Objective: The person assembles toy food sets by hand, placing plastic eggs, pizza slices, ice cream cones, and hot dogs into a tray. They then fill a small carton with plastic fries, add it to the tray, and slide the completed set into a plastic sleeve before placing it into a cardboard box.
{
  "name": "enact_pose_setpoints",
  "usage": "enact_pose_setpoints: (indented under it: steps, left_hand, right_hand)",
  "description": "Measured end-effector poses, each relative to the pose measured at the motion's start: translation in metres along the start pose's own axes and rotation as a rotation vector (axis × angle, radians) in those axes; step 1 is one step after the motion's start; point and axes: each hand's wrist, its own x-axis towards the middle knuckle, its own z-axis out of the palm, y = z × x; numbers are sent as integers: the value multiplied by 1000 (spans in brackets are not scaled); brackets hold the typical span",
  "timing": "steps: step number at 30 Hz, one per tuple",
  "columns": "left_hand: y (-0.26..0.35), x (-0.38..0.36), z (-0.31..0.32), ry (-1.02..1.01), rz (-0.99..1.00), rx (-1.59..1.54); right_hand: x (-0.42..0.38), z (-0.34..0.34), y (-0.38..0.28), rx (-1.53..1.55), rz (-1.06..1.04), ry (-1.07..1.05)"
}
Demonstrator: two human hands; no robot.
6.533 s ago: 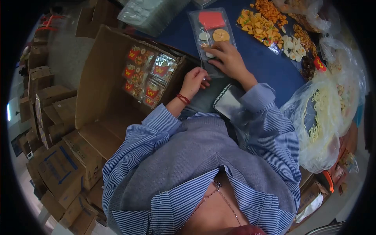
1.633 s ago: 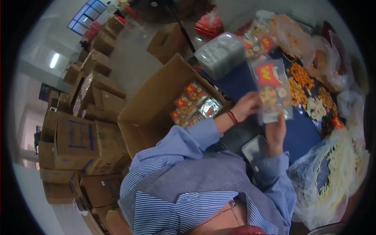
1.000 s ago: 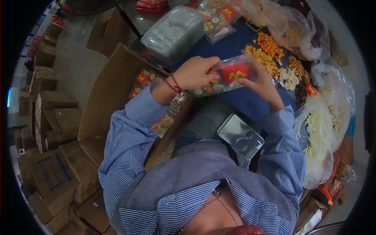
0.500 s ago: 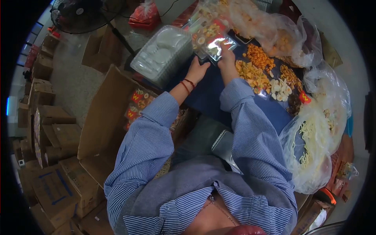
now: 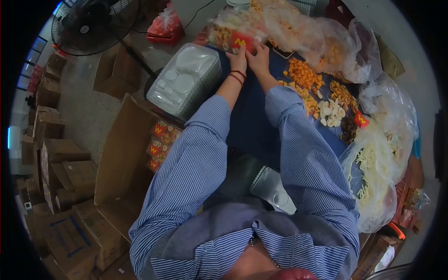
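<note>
My left hand (image 5: 238, 59), with a dark red band at the wrist, is closed on the near edge of a snack pack with a red label (image 5: 241, 41). A yellow letter mark shows on that label. Close beside it, my right hand (image 5: 258, 59) has its fingers closed on the pack's right side; the fingertips are partly hidden. Left of my hands stands a stack of clear plastic compartment trays (image 5: 184, 79). On the blue table surface (image 5: 252, 116) to the right lie piles of orange snack pieces (image 5: 304, 72), yellow chips (image 5: 305, 100) and pale round slices (image 5: 331, 113).
Clear bags of snacks (image 5: 322, 42) line the table's far and right edges. An open cardboard box (image 5: 123, 154) holding red-labelled packs (image 5: 161, 144) sits at my left. A standing fan (image 5: 88, 28) and a red bag (image 5: 165, 28) are beyond it. Stacked cartons (image 5: 70, 228) fill the left side.
Both hands have moved away from me and closer together, my right one shifting left. The snack pack has turned, its red label now facing up at my fingers. My view has shifted slightly.
</note>
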Motion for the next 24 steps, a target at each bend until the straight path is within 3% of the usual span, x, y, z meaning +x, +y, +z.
enact_pose_setpoints:
  steps: [1,5,7,8,10,11,13,14,16,17,19,20,22,23,24]
  left_hand:
    - [-7,19,6,-7,2,-8]
    - [-20,74,16,237,97,-39]
    - [-26,89,13,366,180,-105]
    - [-27,90,12,370,185,-99]
    - [-19,78,15,492,159,17]
    - [-16,75,15,498,167,21]
    - [-9,69,16,535,147,88]
    - [-6,61,17,540,150,92]
    - [9,36,20,494,17,435]
    - [-3,42,16,491,10,438]
    - [-31,67,8,334,91,741]
    - [-21,54,13,330,95,736]
    - [-3,20,20,368,-74,440]
    - [-8,14,16,362,-74,440]
    - [-40,19,7,133,-44,282]
  right_hand:
    - [5,-3,-1,-148,-177,12]
    - [39,-46,-30,-159,-385,70]
    - [73,-35,-30,-88,-570,-163]
    - [86,-27,-32,-80,-568,-163]
    - [108,-12,-39,-479,-313,-376]
    - [120,-8,-45,-469,-316,-377]
    - [145,4,-42,-591,-46,-860]
    - [150,25,-26,-584,-47,-863]
    - [155,91,48,-492,-259,-1063]
    - [141,74,32,-493,-251,-1066]
    - [105,9,-38,-653,-88,-698]
    - [102,-3,-48,-656,-90,-691]
    - [91,-24,-61,-682,-171,-704]
    - [85,-40,-67,-686,-167,-700]
    - [78,-63,-73,-658,-189,-684]
